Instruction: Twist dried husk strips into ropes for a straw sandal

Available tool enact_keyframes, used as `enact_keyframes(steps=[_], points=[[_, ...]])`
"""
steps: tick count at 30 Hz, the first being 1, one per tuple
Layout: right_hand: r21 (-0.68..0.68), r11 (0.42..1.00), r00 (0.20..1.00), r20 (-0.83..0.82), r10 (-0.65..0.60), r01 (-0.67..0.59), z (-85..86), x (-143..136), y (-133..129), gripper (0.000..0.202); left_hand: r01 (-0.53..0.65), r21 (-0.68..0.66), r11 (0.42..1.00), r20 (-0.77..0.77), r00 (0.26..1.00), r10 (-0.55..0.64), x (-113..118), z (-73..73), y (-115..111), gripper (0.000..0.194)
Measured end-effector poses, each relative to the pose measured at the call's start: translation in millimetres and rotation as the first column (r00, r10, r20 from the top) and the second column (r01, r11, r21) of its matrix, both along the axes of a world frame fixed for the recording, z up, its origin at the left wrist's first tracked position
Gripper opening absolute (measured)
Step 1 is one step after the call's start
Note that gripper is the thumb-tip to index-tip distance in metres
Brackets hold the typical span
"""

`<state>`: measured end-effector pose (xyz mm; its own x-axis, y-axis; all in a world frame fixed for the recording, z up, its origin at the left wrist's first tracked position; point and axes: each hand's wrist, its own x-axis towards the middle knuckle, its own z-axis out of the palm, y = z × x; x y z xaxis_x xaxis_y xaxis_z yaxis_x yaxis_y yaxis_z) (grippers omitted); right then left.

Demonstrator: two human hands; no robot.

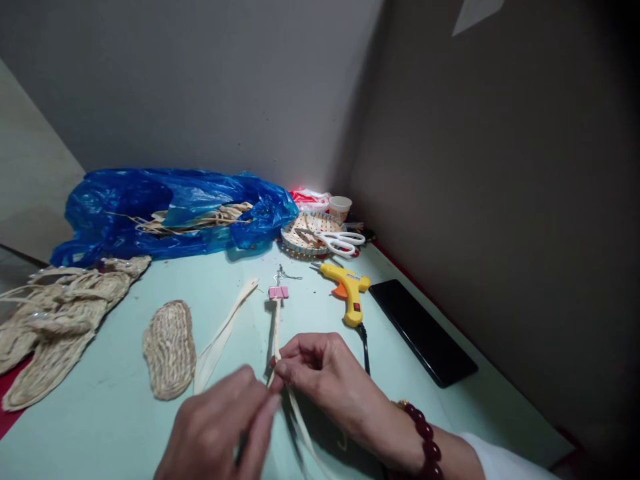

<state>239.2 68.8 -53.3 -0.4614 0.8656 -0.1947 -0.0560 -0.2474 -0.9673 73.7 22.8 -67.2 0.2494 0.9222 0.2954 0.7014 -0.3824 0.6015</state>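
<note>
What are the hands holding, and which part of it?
Both hands, the left hand and the right hand, pinch a pale braided strip at its lower part, below the pink clip, where loose strands begin.

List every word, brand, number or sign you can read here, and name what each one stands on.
No text can be read with certainty.
Yellow glue gun: a small pale label on its side, too small to read.
Red switch on its handle: any marks are too small to read.
Paper cup: faint print, too blurred to read.
Red and white plastic bag: any print is too blurred to read.
</note>
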Motion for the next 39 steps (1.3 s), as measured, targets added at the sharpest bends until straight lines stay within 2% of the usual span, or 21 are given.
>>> enact_keyframes(steps=[1,2,3,5,6,7,8,11,13,17,21,24,28,32,33,34,35,36,37,39], points=[[0.008,1.0,1.0,-0.008,-0.001,0.001,0.0,0,0,0.017,-0.089,-0.092,0.992,0.098,0.99,0.098,1,5.0,4,0.027],[0.018,1.0,1.0,-0.011,0.003,-0.003,-0.4,1,0,0.017,-0.118,-0.243,0.963,0.201,0.965,0.169,2,8.6,9,0.023],[0.036,0.999,1.0,-0.002,0.009,-0.009,-1.2,1,0,0.016,-0.078,-0.433,0.898,0.293,0.93,0.222,2,10.4,13,0.024],[0.097,0.995,0.998,0.065,0.018,-0.024,-3.6,3,-1,0.014,0.12,-0.712,0.692,0.438,0.847,0.303,3,9.0,22,0.032],[0.134,0.99,0.993,0.115,0.022,-0.037,-4.7,4,-2,0.013,0.204,-0.771,0.604,0.479,0.81,0.338,3,6.5,25,0.034],[0.166,0.984,0.986,0.166,0.03,-0.058,-5.5,5,-2,0.013,0.258,-0.791,0.555,0.507,0.784,0.359,2,3.3,26,0.035],[0.192,0.978,0.977,0.211,0.038,-0.08,-5.9,6,-3,0.014,0.279,-0.793,0.541,0.523,0.768,0.37,1,0.0,27,0.035],[0.245,0.961,0.951,0.305,0.047,-0.126,-5.1,8,-5,0.012,0.268,-0.77,0.58,0.542,0.753,0.372,-1,-8.2,25,0.037],[0.264,0.956,0.938,0.346,0.034,-0.132,-3.9,10,-6,0.011,0.287,-0.758,0.585,0.564,0.739,0.369,-1,-10.8,23,0.039],[0.278,0.947,0.916,0.4,0.038,-0.161,-0.9,13,-8,0.012,0.352,-0.762,0.544,0.604,0.689,0.4,1,-9.1,22,0.038],[0.355,0.905,0.881,0.472,0.041,-0.233,6.4,15,-8,0.006,0.351,-0.783,0.514,0.581,0.708,0.402,2,-4.6,25,0.029],[0.4,0.863,0.822,0.568,0.03,-0.309,15.5,19,-7,0.005,0.324,-0.785,0.528,0.566,0.72,0.401,3,-1.4,26,0.026],[0.453,0.816,0.735,0.677,-0.053,-0.359,25.9,23,-8,0.012,0.223,-0.794,0.566,0.509,0.753,0.417,6,4.3,24,0.027],[0.539,0.763,0.736,0.665,-0.127,-0.356,20.5,16,-17,0.018,0.166,-0.762,0.626,0.494,0.775,0.395,9,4.1,23,0.028],[0.583,0.722,0.734,0.661,-0.155,-0.372,15.5,12,-20,0.017,0.18,-0.758,0.627,0.511,0.762,0.398,9,2.6,23,0.028],[0.637,0.655,0.728,0.659,-0.189,-0.406,9.3,9,-23,0.014,0.206,-0.755,0.622,0.538,0.738,0.408,8,0.6,23,0.028],[0.699,0.553,0.717,0.654,-0.239,-0.453,2.4,6,-26,0.012,0.24,-0.751,0.615,0.569,0.707,0.419,8,-1.6,23,0.029],[0.744,0.424,0.701,0.652,-0.29,-0.517,-4.7,3,-28,0.012,0.275,-0.743,0.61,0.601,0.675,0.428,7,-4.0,22,0.03],[0.766,0.298,0.687,0.642,-0.34,-0.569,-11.4,1,-30,0.015,0.305,-0.73,0.612,0.63,0.646,0.43,6,-6.3,22,0.031],[0.766,0.093,0.666,0.606,-0.435,-0.636,-20.9,-1,-31,0.019,0.334,-0.697,0.635,0.67,0.62,0.408,5,-11.1,22,0.036]])
